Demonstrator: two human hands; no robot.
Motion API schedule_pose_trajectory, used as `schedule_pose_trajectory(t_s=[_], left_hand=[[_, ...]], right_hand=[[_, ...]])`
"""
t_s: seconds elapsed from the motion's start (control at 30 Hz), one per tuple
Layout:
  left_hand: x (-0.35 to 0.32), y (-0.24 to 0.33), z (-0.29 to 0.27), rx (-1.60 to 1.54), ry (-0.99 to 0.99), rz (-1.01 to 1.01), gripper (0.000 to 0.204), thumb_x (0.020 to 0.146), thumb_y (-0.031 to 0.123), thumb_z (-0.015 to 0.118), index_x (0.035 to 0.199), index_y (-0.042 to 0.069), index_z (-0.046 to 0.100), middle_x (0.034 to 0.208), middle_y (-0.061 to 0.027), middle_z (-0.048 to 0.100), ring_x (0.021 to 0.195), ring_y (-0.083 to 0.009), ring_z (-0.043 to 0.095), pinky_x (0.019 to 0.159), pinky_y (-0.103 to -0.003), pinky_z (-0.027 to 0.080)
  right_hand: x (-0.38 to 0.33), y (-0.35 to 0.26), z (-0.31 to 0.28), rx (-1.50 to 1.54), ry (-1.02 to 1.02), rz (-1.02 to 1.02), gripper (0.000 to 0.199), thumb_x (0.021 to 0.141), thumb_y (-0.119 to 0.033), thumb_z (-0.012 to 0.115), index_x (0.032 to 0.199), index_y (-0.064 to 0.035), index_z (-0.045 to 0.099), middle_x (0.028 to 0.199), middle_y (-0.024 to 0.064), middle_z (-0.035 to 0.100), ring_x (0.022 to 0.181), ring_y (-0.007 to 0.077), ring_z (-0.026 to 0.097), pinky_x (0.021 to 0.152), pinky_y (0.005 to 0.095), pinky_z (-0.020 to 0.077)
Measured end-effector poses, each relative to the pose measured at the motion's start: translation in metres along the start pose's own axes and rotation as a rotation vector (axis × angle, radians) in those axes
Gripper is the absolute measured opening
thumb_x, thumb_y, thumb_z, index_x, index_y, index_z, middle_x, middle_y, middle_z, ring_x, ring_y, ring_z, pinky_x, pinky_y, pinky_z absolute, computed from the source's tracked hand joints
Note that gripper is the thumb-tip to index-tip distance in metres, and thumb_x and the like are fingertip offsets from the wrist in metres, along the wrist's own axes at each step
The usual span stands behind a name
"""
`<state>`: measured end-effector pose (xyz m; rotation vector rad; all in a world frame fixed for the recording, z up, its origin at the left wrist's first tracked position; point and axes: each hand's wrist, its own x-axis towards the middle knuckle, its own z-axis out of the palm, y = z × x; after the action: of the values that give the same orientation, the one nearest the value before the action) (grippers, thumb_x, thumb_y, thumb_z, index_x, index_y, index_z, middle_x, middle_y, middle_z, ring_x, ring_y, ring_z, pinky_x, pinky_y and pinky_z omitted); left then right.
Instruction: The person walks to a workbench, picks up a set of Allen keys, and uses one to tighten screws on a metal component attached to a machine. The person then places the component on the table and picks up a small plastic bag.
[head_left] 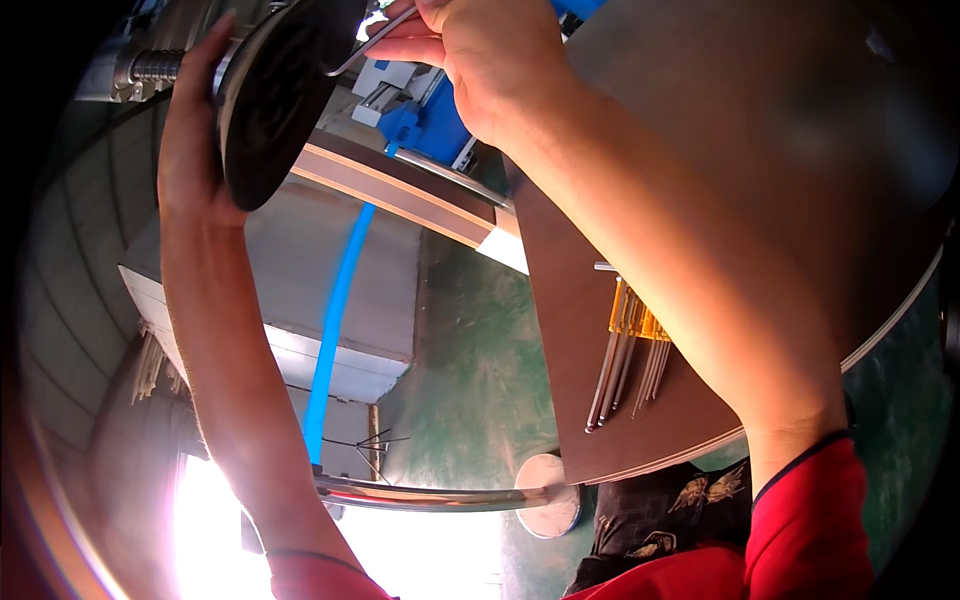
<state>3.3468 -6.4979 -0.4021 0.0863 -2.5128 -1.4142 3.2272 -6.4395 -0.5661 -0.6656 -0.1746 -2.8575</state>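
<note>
At the upper left, my left hand (pixel 195 150) is wrapped around the side of a dark round disc (pixel 270 120) with a paler rim. The disc stands on edge and hides part of my fingers. My right hand (pixel 495 65), at the top middle, is closed around a thin bent metal hex key (pixel 372 42). The key's lower end reaches to the right side of the disc; whether it sits in a screw there, I cannot tell. Below my right forearm, a hex key set (pixel 630 320) with a yellow holder lies on a brown board, partly covered by the arm.
The large brown board (pixel 570 400) spreads across the right side. A metal shaft with a spring (pixel 155 66) sits behind my left hand. Blue machine parts (pixel 435 120), a grey cabinet (pixel 330 260), a blue strip (pixel 340 310) and a round stool (pixel 540 480) stand around the green floor (pixel 470 370).
</note>
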Motion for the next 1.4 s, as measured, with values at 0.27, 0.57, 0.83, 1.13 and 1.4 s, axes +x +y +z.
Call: schedule_pose_trajectory(t_s=[0.27, 0.57, 0.83, 1.13, 1.4], left_hand=[[0.003, -0.005, 0.005, 0.057, 0.099, 0.080, 0.038, 0.097, 0.033, 0.056, 0.119, 0.002, 0.063, 0.107, -0.0120, 0.071, 0.093, -0.0232, 0.071, 0.084, -0.033, 0.059], [0.002, 0.003, -0.005, 0.030, 0.022, 0.048, 0.038, 0.098, 0.037, 0.054, 0.117, 0.006, 0.065, 0.112, -0.0087, 0.070, 0.101, -0.0197, 0.068, 0.091, -0.034, 0.054], [0.003, 0.003, -0.008, -0.005, -0.027, 0.014, 0.037, 0.098, 0.035, 0.055, 0.115, 0.005, 0.066, 0.107, -0.0097, 0.072, 0.095, -0.0205, 0.070, 0.087, -0.033, 0.057], [0.002, 0.001, 0.005, -0.001, -0.018, -0.005, 0.041, 0.098, 0.036, 0.053, 0.117, 0.002, 0.066, 0.105, -0.0123, 0.072, 0.092, -0.0210, 0.071, 0.084, -0.031, 0.059], [0.002, -0.003, 0.013, 0.032, 0.184, 0.073, 0.037, 0.093, 0.034, 0.063, 0.112, 0.002, 0.064, 0.098, -0.0137, 0.072, 0.083, -0.0215, 0.071, 0.073, -0.032, 0.060]], right_hand=[[-0.013, 0.004, 0.000, -0.003, -0.060, -0.049, 0.008, 0.094, -0.002, 0.049, 0.091, 0.0008, 0.056, 0.083, 0.0145, 0.061, 0.073, 0.0256, 0.067, 0.064, 0.0378, 0.0594], [0.007, -0.005, 0.005, -0.073, -0.169, -0.096, 0.006, 0.093, -0.001, 0.050, 0.090, 0.0000, 0.055, 0.080, 0.0138, 0.062, 0.069, 0.0252, 0.067, 0.057, 0.0352, 0.0563], [0.021, 0.000, 0.006, -0.068, -0.194, -0.081, 0.006, 0.095, -0.004, 0.055, 0.090, 0.0005, 0.055, 0.081, 0.0134, 0.063, 0.067, 0.0257, 0.067, 0.061, 0.0370, 0.0591], [0.040, -0.001, 0.002, -0.121, -0.170, 0.059, 0.007, 0.097, -0.005, 0.053, 0.093, 0.0007, 0.056, 0.082, 0.0141, 0.064, 0.067, 0.0288, 0.067, 0.062, 0.0414, 0.0597], [0.041, 0.001, 0.003, -0.167, -0.178, 0.054, 0.009, 0.095, 0.000, 0.049, 0.095, 0.0006, 0.058, 0.080, 0.0130, 0.064, 0.064, 0.0251, 0.065, 0.060, 0.0367, 0.0580]])
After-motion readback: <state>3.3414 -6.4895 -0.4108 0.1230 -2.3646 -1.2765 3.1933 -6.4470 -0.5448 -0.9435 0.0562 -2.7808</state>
